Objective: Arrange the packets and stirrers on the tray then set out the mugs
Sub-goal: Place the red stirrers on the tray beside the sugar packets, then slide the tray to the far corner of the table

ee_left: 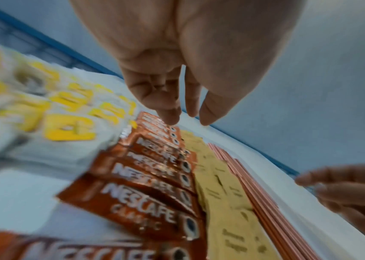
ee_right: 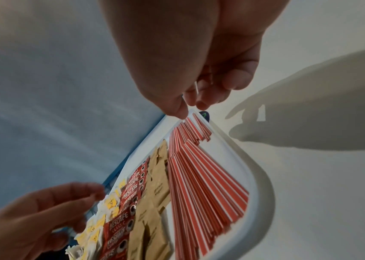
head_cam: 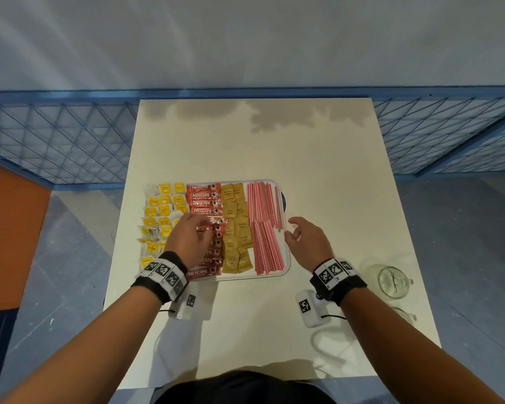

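The white tray [head_cam: 286, 259] sits mid-surface [head_cam: 318, 158], filled in columns: tea bags [head_cam: 161, 217], red coffee sachets [head_cam: 206, 196], brown sugar packets [head_cam: 235, 208], striped stirrers [head_cam: 264, 217]. Only the head view shows the glass mugs [head_cam: 391, 281] near the right edge. The left hand [head_cam: 188, 239] hovers over the sachets, fingers loose, holding nothing; the right hand [head_cam: 308, 237] hangs relaxed beside the tray rim.

I count one white plastic tray [head_cam: 286, 259], two clear glass mugs [head_cam: 392, 280] and two hands; the thin red-and-white striped stirrers [head_cam: 264, 225] are too many to count.
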`<state>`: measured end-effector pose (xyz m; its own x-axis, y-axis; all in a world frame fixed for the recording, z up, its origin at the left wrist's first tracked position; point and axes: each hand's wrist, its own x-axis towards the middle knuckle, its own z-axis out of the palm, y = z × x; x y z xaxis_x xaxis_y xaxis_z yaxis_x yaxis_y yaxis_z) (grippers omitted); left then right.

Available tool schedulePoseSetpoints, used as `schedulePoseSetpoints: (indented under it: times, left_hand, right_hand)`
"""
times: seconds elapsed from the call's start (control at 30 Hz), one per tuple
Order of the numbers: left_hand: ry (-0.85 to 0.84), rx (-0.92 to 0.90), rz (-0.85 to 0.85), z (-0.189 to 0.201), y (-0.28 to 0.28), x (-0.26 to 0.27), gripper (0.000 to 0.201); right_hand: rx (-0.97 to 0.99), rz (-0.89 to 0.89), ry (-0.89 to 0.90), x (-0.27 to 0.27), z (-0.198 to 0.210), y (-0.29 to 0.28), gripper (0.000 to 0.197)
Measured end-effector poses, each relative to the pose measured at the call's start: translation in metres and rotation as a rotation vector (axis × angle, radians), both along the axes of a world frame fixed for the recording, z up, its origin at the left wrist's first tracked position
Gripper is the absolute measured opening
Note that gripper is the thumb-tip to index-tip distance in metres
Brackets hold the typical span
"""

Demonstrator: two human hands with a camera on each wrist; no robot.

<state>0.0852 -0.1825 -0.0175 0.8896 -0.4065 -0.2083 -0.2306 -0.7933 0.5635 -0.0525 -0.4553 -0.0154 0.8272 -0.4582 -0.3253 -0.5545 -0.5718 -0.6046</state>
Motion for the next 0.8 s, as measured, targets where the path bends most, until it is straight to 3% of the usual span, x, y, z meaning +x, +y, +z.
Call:
schedulePoseSetpoints:
  times: [0.3,0.6,0.67,0.77,0.8]
  left_hand:
    - [0.049,0.112,0.297,-0.01,0.079,-0.008,0.033]
    - [0.243,0.099,0.537,-0.014,0.116,-0.014,0.064]
    - [0.282,0.098,0.538,-0.013,0.117,-0.015,0.059]
    - [0.31,0.076,0.516,-0.014,0.119,-0.011,0.02]
    - [0.323,0.053,0.509,-0.017,0.121,-0.008,0.02]
  right_hand:
    - [-0.005,-0.038,0.025,-0.026,-0.015,0.013,0.04]
    - [0.004,-0.067,0.158,-0.029,-0.021,0.038,0.05]
    - [-0.01,-0.073,0.176,-0.027,-0.021,0.044,0.044]
    - [-0.009,-0.095,0.19,-0.026,-0.022,0.051,0.045]
    - [-0.012,-0.107,0.195,-0.026,-0.022,0.052,0.047]
